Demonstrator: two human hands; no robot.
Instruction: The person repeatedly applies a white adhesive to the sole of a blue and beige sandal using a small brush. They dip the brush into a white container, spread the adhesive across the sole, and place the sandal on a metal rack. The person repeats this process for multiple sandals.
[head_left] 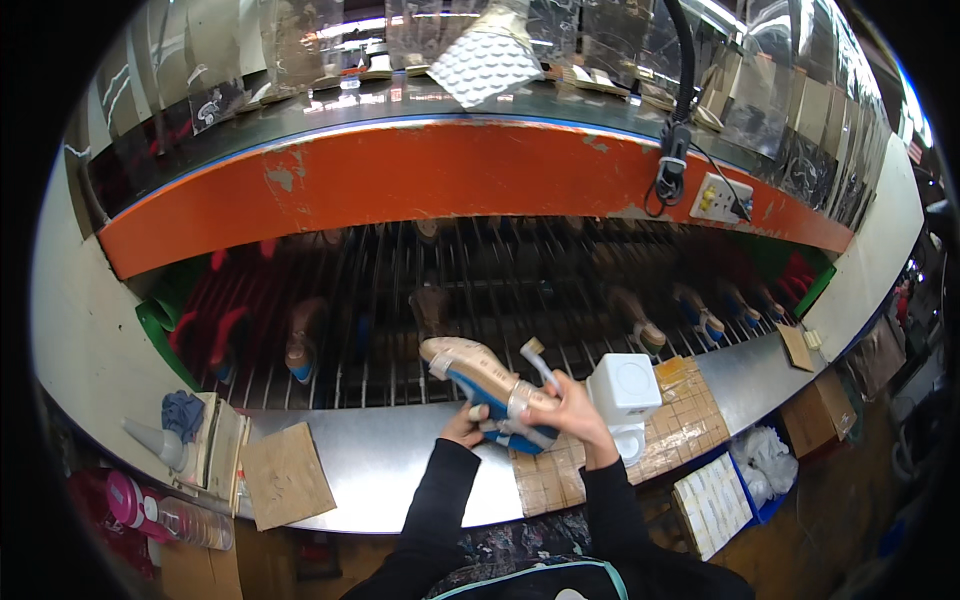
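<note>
A shoe upper on a last [480, 368], blue at the sides with a tan sole face turned up, is held tilted above the metal ledge [385, 460]. My left hand [463, 425] is closed around its blue side from below. At the heel end, my right hand [575, 415] is closed, fingers against the shoe. A short pale brush-like tool [540, 362] sticks up from the right fingers; its lower part is hidden in the grip. Just right of that hand stands a white square container [626, 386], with a white round cup [629, 442] at its near side.
Beyond the ledge lies a rack of metal rods [385, 340] carrying several shoes on lasts [303, 345], under an orange beam [400, 170]. Taped cardboard [690, 420] covers the ledge's right part. A brown board [287, 477] lies left. A blue bin [770, 510] stands lower right.
</note>
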